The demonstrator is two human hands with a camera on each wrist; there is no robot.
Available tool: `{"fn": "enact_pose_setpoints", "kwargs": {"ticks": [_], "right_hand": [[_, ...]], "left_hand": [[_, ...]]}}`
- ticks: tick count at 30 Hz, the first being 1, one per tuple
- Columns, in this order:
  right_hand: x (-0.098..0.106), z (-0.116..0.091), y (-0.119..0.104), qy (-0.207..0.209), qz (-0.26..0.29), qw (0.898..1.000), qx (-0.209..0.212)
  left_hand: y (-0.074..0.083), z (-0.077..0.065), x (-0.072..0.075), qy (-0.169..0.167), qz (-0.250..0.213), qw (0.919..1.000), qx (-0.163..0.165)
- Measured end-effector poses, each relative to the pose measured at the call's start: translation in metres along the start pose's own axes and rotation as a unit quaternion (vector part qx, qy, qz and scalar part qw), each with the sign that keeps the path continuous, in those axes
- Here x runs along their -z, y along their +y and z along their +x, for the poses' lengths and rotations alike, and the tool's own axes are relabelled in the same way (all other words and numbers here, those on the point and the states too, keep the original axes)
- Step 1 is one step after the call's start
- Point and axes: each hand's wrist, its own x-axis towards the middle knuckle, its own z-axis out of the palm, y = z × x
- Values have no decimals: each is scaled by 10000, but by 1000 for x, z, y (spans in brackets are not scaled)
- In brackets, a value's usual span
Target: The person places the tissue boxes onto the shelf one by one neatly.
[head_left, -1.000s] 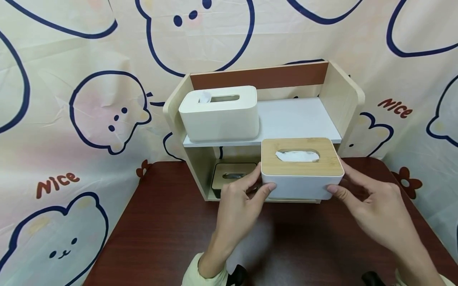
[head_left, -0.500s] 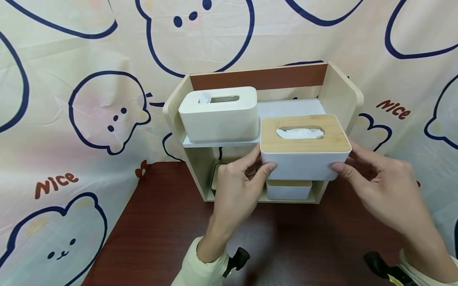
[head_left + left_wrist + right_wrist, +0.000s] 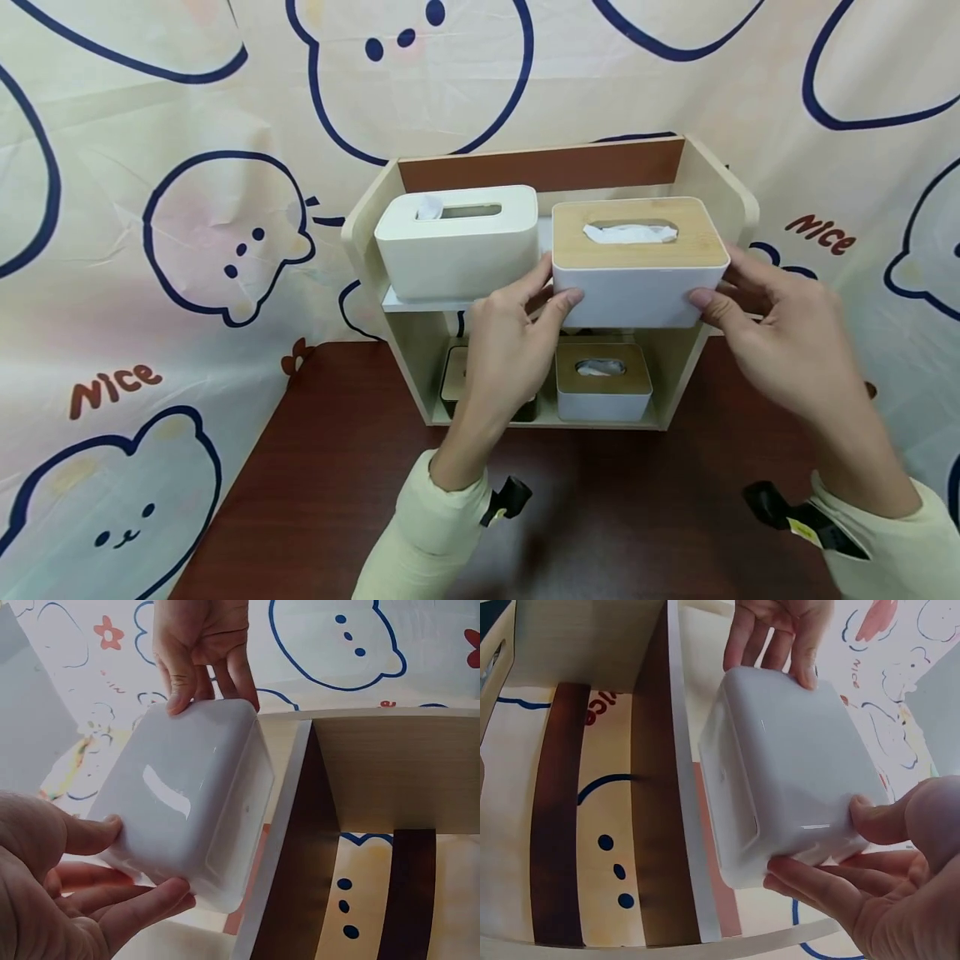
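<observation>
A white tissue box with a bamboo lid is held up at the right half of the upper shelf, a white tissue showing in its slot. My left hand grips its left end, thumb on the front face. At the opposite end my right hand pinches it, thumb in front and fingers at the side. Both wrist views show the box's pale body from below, over the shelf's front edge. Left of it, a cream tissue box stands on the upper shelf.
The two-tier shelf unit stands on a dark wood table. On its lower tier are a smaller white box with a wooden lid and a dark box, partly behind my left hand. A printed cloth hangs behind.
Both hands have raised the bamboo-lidded tissue box from in front of the lower tier to upper-shelf height. The small white box below has come into sight.
</observation>
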Motion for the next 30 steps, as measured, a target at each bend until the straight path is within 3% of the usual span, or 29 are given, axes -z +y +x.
{"fn": "enact_pose_setpoints", "kwargs": {"ticks": [9,15,23,30], "right_hand": [[-14,22,4,290,289,9988,-282],[-25,31,4,462,298,9972,-508],[-37,38,6,813,370,9949,-459],[-41,42,8,832,354,9944,-553]], "left_hand": [[-8,24,-18,286,115,9995,75],[-13,31,-25,479,274,9985,27],[-19,37,-32,685,382,9969,-48],[-22,42,-38,711,464,9963,-115]]}}
